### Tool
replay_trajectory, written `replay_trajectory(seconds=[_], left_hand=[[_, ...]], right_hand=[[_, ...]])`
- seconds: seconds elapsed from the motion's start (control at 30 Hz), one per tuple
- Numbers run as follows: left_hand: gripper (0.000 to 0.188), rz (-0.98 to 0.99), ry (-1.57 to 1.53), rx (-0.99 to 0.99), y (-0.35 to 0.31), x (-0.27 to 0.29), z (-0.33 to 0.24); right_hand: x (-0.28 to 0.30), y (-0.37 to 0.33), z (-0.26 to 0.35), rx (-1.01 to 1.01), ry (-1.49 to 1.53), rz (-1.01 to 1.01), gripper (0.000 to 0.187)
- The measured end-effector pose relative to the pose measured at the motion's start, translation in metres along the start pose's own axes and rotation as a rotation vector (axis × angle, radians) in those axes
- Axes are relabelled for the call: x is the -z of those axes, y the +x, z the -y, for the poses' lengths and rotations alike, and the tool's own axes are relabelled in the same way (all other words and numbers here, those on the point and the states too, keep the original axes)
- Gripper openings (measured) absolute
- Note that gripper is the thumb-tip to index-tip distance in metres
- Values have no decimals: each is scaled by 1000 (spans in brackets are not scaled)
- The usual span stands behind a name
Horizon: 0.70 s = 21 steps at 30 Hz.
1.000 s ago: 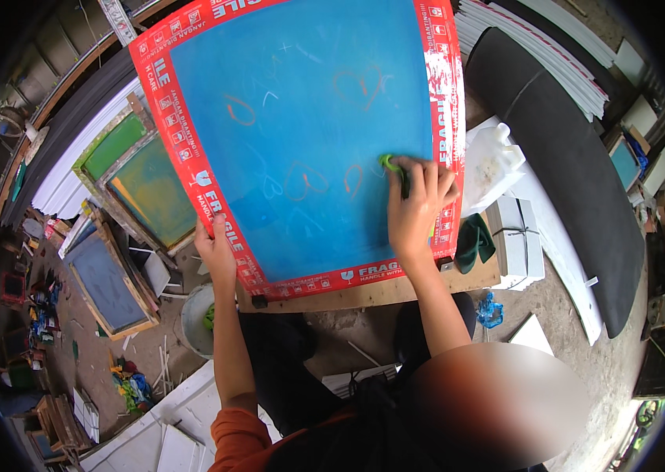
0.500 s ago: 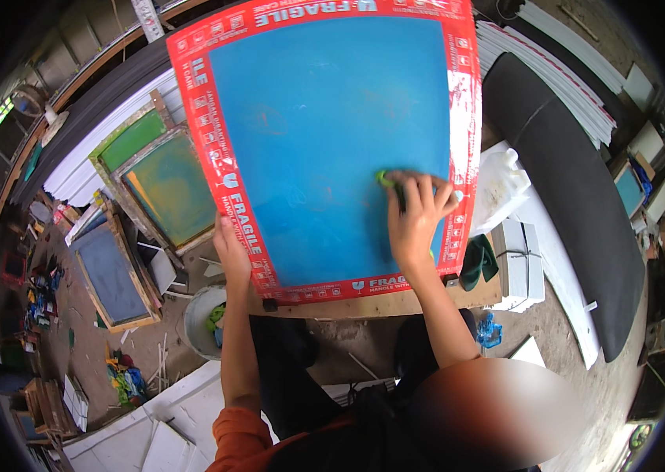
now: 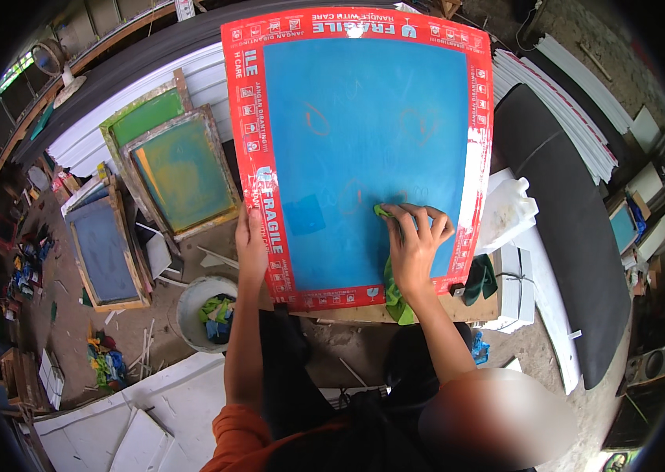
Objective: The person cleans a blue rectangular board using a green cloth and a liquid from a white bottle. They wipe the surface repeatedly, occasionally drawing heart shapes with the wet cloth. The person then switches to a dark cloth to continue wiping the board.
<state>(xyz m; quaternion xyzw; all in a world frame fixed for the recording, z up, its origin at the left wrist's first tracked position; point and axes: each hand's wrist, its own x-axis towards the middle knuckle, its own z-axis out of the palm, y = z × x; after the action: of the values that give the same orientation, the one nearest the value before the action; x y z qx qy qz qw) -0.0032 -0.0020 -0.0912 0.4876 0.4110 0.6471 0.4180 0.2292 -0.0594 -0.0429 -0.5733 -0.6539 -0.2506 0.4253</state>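
A large silkscreen frame [image 3: 364, 102] stands before me, its blue mesh bordered by red tape with white print. My left hand [image 3: 251, 244] grips the frame's left edge low down, thumb in front and the other fingers partly hidden behind. Bunched in the closed fingers of my right hand [image 3: 417, 240] is a bright green cloth [image 3: 397, 303], pressed against the lower right of the mesh. Its loose end hangs below the wrist over the bottom border. Faint reddish marks show on the mesh, and a darker blue patch [image 3: 303, 215] lies at lower left.
A wooden tabletop [image 3: 348, 315] shows under the frame. Left stand other framed screens [image 3: 179, 173] and a bucket [image 3: 191, 315] with rags. Right are a white jug [image 3: 509, 212], tied white boards [image 3: 515, 287] and a long black panel [image 3: 564, 228].
My right hand has moved slightly down and left across the mesh with the cloth, whose hanging end now shows more. The whole view has shifted; my left hand keeps its hold on the edge.
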Motion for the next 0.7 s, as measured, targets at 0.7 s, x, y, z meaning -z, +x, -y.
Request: replay_trajectory(seconds=[0.7], left_hand=[[37,-48,101,-199,13,-8,5]], right_hand=[[-14,45,5,-49,-9,-153,16]])
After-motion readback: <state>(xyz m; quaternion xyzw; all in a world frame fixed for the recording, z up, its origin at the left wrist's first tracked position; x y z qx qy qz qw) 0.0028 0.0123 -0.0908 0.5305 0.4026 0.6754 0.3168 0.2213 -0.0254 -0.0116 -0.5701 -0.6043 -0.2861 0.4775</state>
